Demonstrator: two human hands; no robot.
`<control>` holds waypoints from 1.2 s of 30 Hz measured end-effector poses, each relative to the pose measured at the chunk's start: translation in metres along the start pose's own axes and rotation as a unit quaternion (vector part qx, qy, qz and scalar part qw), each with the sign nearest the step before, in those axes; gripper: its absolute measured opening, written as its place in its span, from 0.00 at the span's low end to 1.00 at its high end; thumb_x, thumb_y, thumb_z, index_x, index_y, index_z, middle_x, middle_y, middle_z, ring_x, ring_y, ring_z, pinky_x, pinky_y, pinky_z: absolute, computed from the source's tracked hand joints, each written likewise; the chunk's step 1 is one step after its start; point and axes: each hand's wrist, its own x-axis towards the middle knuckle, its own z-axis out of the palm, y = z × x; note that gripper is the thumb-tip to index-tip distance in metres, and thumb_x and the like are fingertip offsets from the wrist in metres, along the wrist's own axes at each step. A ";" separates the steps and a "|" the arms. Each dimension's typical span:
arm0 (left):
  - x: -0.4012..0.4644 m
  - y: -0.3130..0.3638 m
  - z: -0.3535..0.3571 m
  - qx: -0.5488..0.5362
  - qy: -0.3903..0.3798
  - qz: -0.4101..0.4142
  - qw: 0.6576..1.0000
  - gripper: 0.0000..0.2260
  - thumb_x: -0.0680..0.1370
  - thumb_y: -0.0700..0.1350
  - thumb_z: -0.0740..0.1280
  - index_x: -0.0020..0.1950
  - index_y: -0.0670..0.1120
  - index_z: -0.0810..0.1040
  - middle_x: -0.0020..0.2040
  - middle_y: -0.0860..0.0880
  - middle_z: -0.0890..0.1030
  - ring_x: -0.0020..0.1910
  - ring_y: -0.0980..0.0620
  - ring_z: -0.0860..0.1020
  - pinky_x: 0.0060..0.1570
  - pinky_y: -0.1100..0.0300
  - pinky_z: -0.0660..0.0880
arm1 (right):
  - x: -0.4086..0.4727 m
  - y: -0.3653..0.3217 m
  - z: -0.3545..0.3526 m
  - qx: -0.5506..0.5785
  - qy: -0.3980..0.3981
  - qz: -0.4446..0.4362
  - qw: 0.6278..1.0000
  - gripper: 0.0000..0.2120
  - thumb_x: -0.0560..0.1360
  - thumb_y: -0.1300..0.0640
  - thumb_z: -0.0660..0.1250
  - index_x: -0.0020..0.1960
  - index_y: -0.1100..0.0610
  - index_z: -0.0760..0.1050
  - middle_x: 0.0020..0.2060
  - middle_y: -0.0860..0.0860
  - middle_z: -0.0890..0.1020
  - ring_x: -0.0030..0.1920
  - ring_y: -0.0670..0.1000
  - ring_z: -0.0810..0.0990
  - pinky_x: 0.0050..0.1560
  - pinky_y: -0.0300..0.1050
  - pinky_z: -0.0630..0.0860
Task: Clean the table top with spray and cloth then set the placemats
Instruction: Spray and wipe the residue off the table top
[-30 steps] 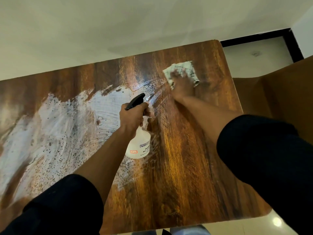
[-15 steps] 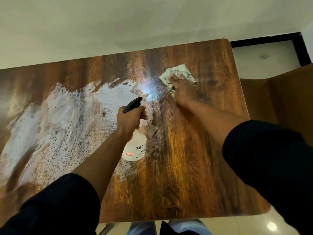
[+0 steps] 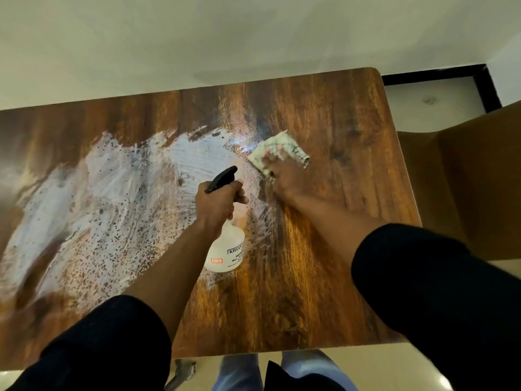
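Wiping w/ right hand (image 3: 284, 176) pressed flat on soft, limp cloth (image 3: 293, 149) at far right of wet bench (image 3: 338, 249), left hand (image 3: 218, 200) gripping spray bottle (image 3: 227, 249) by neck, prob. light, slick plastic, so hold high nr trigger.

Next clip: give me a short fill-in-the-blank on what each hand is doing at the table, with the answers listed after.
1. The left hand grips a spray ____ with a black trigger head.
2. The right hand presses a ____ flat on the table.
3. The white smear lies to the ____ of the cloth.
4. Placemats on the table: ____.

Answers: bottle; cloth; left; none
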 end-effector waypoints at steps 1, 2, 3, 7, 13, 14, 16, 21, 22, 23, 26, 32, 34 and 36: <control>-0.004 -0.001 -0.001 -0.001 0.000 0.002 1.000 0.09 0.82 0.39 0.72 0.50 0.55 0.83 0.33 0.45 0.84 0.41 0.40 0.83 0.28 0.58 0.68 | -0.017 -0.011 0.013 -0.016 -0.006 -0.053 0.998 0.38 0.75 0.70 0.63 0.76 0.38 0.64 0.81 0.48 0.58 0.81 0.58 0.51 0.77 0.58 0.43; -0.008 -0.002 -0.001 -0.004 0.002 0.004 1.000 0.11 0.82 0.38 0.71 0.53 0.56 0.83 0.34 0.45 0.84 0.40 0.40 0.82 0.27 0.58 0.68 | -0.031 -0.017 0.029 -0.035 -0.013 -0.116 0.993 0.38 0.75 0.70 0.64 0.77 0.40 0.63 0.80 0.47 0.60 0.81 0.57 0.52 0.79 0.58 0.44; -0.012 -0.002 -0.002 -0.006 0.003 0.006 1.000 0.13 0.81 0.38 0.71 0.57 0.57 0.83 0.34 0.44 0.84 0.40 0.40 0.82 0.27 0.59 0.68 | -0.044 -0.020 0.037 -0.052 -0.029 -0.170 0.984 0.37 0.75 0.69 0.66 0.78 0.43 0.63 0.80 0.46 0.61 0.82 0.56 0.53 0.80 0.60 0.46; -0.029 -0.005 -0.005 -0.001 0.003 0.006 1.000 0.15 0.81 0.37 0.70 0.49 0.58 0.86 0.32 0.45 0.84 0.39 0.39 0.80 0.28 0.58 0.68 | -0.057 -0.002 0.036 -0.067 -0.078 -0.226 0.969 0.36 0.77 0.64 0.68 0.79 0.44 0.62 0.80 0.43 0.60 0.82 0.52 0.53 0.80 0.60 0.50; -0.054 -0.027 -0.015 0.016 0.010 -0.014 1.000 0.10 0.82 0.39 0.71 0.47 0.54 0.84 0.35 0.45 0.84 0.38 0.43 0.85 0.28 0.58 0.70 | -0.027 0.049 -0.021 -0.062 -0.019 -0.066 0.996 0.35 0.78 0.66 0.64 0.80 0.45 0.60 0.80 0.44 0.61 0.82 0.51 0.53 0.80 0.58 0.54; -0.057 -0.031 -0.017 0.019 0.009 -0.017 1.000 0.10 0.82 0.39 0.71 0.48 0.55 0.83 0.36 0.45 0.84 0.37 0.45 0.86 0.28 0.59 0.70 | -0.026 0.052 -0.025 -0.057 -0.018 -0.054 0.997 0.36 0.77 0.69 0.63 0.80 0.46 0.61 0.80 0.44 0.60 0.82 0.51 0.52 0.80 0.57 0.51; -0.065 -0.037 -0.021 0.014 0.010 -0.029 0.999 0.09 0.83 0.39 0.71 0.50 0.54 0.83 0.37 0.44 0.84 0.36 0.48 0.86 0.26 0.60 0.70 | -0.030 0.046 -0.024 -0.035 -0.008 -0.023 0.999 0.38 0.75 0.72 0.62 0.80 0.47 0.61 0.80 0.45 0.60 0.82 0.51 0.50 0.81 0.56 0.47; -0.083 -0.048 -0.032 0.002 0.014 -0.048 0.999 0.12 0.83 0.40 0.71 0.53 0.59 0.81 0.38 0.43 0.84 0.36 0.48 0.85 0.25 0.60 0.69 | -0.072 0.008 0.028 -0.031 -0.028 -0.064 0.997 0.32 0.76 0.59 0.71 0.75 0.38 0.66 0.79 0.44 0.61 0.82 0.54 0.53 0.80 0.61 0.50; -0.086 -0.049 -0.034 0.004 0.020 -0.048 0.999 0.12 0.83 0.39 0.71 0.50 0.58 0.82 0.38 0.43 0.84 0.36 0.46 0.84 0.27 0.59 0.69 | -0.089 -0.001 0.041 -0.025 -0.036 -0.089 0.995 0.30 0.77 0.60 0.70 0.73 0.37 0.68 0.79 0.45 0.62 0.81 0.55 0.55 0.80 0.62 0.52; -0.089 -0.049 -0.036 0.005 0.028 -0.046 0.999 0.13 0.83 0.39 0.71 0.47 0.58 0.83 0.37 0.42 0.84 0.36 0.45 0.83 0.28 0.59 0.69 | -0.111 -0.015 0.050 -0.007 -0.046 -0.115 0.992 0.28 0.77 0.61 0.69 0.71 0.37 0.71 0.79 0.45 0.63 0.81 0.55 0.56 0.79 0.63 0.53; -0.094 -0.052 -0.041 0.011 0.046 -0.053 0.997 0.15 0.81 0.38 0.71 0.41 0.58 0.83 0.36 0.41 0.85 0.28 0.49 0.78 0.27 0.60 0.70 | -0.172 -0.041 0.070 0.025 -0.069 -0.221 0.972 0.25 0.78 0.64 0.68 0.72 0.46 0.73 0.78 0.47 0.63 0.81 0.55 0.56 0.80 0.62 0.50; -0.104 -0.059 -0.044 0.011 0.055 -0.063 0.996 0.18 0.81 0.39 0.72 0.34 0.56 0.84 0.36 0.40 0.85 0.35 0.44 0.78 0.29 0.58 0.69 | -0.178 -0.013 0.070 -0.018 -0.121 -0.263 0.957 0.33 0.76 0.60 0.72 0.76 0.42 0.65 0.78 0.41 0.62 0.82 0.49 0.50 0.81 0.59 0.49; -0.106 -0.062 -0.044 0.023 0.044 -0.068 0.996 0.16 0.81 0.40 0.71 0.35 0.53 0.86 0.36 0.40 0.85 0.36 0.42 0.77 0.29 0.58 0.68 | -0.157 0.003 0.056 -0.020 -0.086 -0.194 0.977 0.37 0.76 0.59 0.72 0.77 0.39 0.61 0.78 0.39 0.61 0.81 0.50 0.53 0.81 0.59 0.50; -0.109 -0.064 -0.045 0.026 0.040 -0.070 0.996 0.09 0.81 0.41 0.71 0.42 0.46 0.87 0.36 0.41 0.85 0.37 0.42 0.80 0.29 0.58 0.69 | -0.135 0.020 0.035 -0.057 -0.039 -0.142 0.988 0.40 0.76 0.63 0.69 0.78 0.39 0.54 0.79 0.40 0.60 0.81 0.51 0.54 0.80 0.59 0.54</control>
